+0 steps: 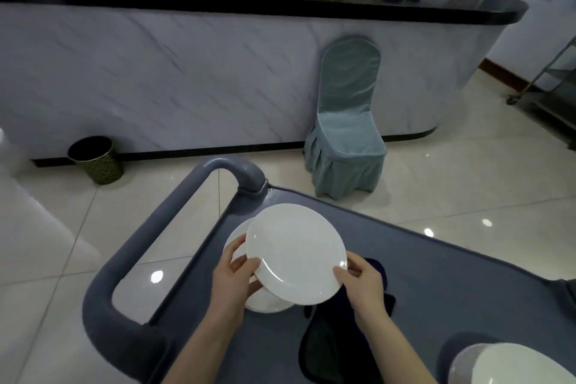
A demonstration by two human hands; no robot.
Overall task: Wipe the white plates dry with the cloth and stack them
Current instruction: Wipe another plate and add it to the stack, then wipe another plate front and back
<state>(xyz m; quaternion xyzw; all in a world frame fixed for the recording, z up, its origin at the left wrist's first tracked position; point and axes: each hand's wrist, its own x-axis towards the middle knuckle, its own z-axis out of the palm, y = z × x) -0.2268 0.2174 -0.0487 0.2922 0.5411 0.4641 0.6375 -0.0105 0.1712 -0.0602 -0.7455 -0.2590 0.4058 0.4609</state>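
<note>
Both hands hold one white plate (pixel 296 254) by opposite edges, face up and tilted a little, over the left part of a grey cart's worktop (pixel 436 290); left hand (pixel 232 280) grips the plate's left rim w/ thumb on top and fingers curled under; right hand (pixel 363 285) grips the near-right rim, thumb on the upper face, fingers wrapped round the edge. So the plate sits btwn the two hands, mostly beyond them. Directly below it is a stack of white plates (pixel 266 304) on the worktop; the held plate overlaps most of that stack, offset to the right, and whether the two touch can't be told. A dark cloth (pixel 330 349) lies loose on the worktop just right of the stack, under and near the right wrist, held by neither hand. At the bottom-right corner is another white plate (pixel 511 365), well apart from the hands, partly cut off by the frame edge. The cart's thick grey handle (pixel 131 252) loops round on the left. Beyond the cart: glossy tiled floor (pixel 452 181); a chair w/ pale blue cover (pixel 346 134) against a marble-look bar front (pixel 187 72) — black top above it; a small dark bin (pixel 96 159) at the bar's foot, left.
</note>
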